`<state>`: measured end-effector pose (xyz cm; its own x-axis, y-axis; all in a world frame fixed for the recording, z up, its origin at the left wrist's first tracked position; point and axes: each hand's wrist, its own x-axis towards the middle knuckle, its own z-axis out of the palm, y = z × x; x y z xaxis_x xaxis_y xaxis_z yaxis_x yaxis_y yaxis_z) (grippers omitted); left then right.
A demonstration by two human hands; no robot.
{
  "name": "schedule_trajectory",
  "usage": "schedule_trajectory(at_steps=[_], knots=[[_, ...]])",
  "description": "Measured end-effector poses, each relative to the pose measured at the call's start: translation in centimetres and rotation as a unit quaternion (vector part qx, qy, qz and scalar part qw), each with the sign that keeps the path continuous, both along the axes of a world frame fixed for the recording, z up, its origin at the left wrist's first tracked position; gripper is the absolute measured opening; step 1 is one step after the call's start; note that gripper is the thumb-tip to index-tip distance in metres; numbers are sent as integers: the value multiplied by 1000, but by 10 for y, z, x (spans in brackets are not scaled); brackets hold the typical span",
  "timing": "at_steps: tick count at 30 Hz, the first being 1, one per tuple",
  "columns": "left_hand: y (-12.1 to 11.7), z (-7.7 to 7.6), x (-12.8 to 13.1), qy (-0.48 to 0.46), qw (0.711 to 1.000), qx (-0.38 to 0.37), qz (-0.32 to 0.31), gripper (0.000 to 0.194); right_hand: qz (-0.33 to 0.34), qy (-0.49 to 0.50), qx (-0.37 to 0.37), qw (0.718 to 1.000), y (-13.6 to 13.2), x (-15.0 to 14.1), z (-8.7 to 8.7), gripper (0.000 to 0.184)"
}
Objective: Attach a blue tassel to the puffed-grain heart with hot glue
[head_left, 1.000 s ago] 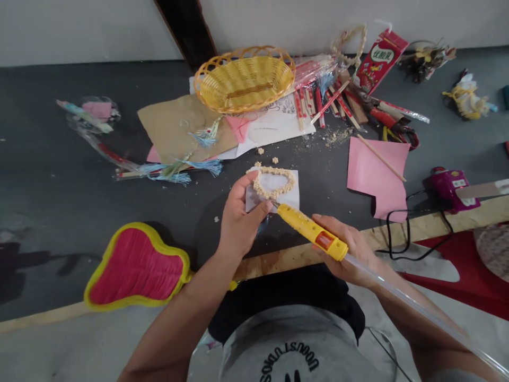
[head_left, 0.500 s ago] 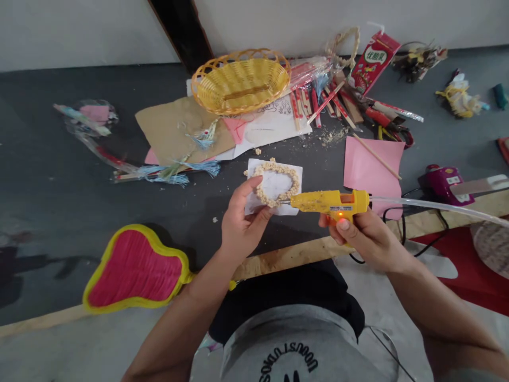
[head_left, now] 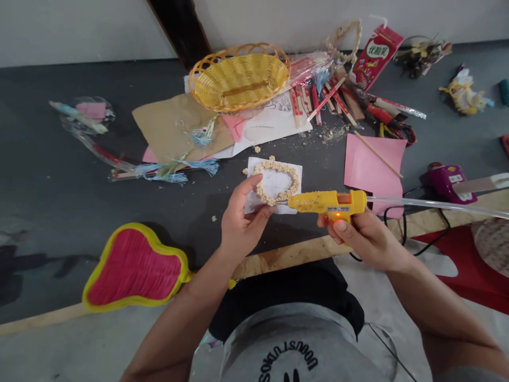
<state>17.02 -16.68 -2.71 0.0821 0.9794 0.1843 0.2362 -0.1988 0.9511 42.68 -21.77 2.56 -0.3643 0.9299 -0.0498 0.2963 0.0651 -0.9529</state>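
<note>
Two bare hands show in the head view. The left hand [head_left: 242, 215] pinches a knobbly, rounded ring [head_left: 295, 183] of small cream clusters and the flat white paper [head_left: 252, 201] under it, fingers bent around their near left edge, above the dark, smooth bench [head_left: 199, 209]. The right hand [head_left: 363, 236] has its fingers wrapped around the handle of a yellow plastic glue gun [head_left: 318, 201], its metal nozzle at the ring's near edge and a clear, slender glue stick [head_left: 421, 203] out the back. Beyond sits an oval, woven yellow basket [head_left: 242, 98].
</note>
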Motion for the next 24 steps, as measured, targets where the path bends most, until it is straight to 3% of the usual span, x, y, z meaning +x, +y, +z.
schedule_trajectory(at_steps=[24], knots=[[0, 2, 1, 38, 999, 28, -4, 53, -1, -70, 57, 996, 3, -6, 6, 22]])
